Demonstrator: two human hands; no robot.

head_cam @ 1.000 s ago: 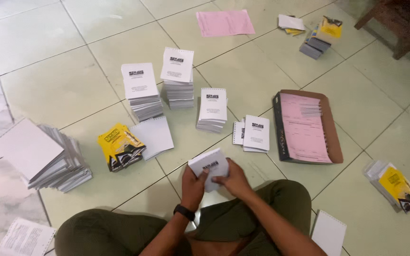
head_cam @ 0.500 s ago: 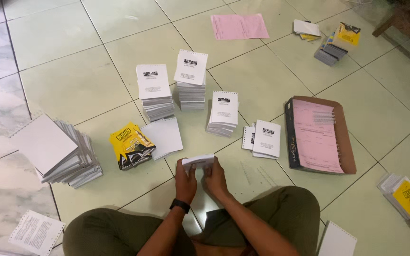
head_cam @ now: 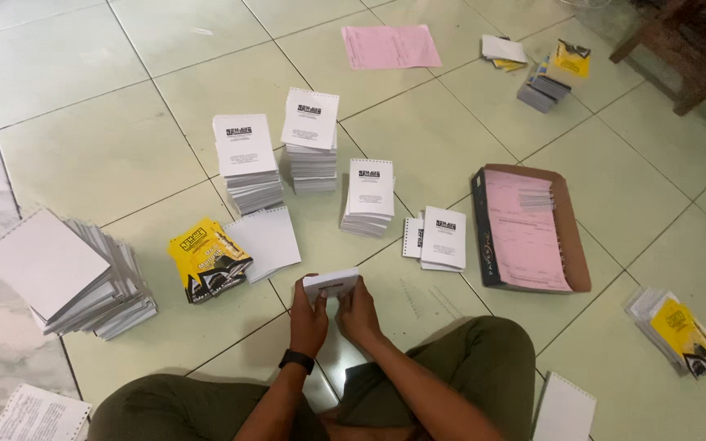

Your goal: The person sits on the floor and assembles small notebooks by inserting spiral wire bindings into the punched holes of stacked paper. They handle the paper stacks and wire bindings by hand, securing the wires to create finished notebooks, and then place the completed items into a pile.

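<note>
Both hands hold one small white booklet (head_cam: 330,285) edge-on above the tiled floor (head_cam: 91,155), just in front of the knees; the left hand (head_cam: 308,320) (a black wristband behind it) has its grip closed on the booklet's left end; the right hand (head_cam: 359,312) has its grip closed on the right end. Just left lie a yellow-covered booklet stack (head_cam: 206,260) and a blank white pad (head_cam: 267,242); beyond stand three stacks of printed white booklets (head_cam: 310,139); an open box of pink sheets (head_cam: 526,229) lies to the right.

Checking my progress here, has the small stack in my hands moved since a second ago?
Yes. The small stack tipped from cover-up to edge-on, staying near the yellow booklets.
</note>
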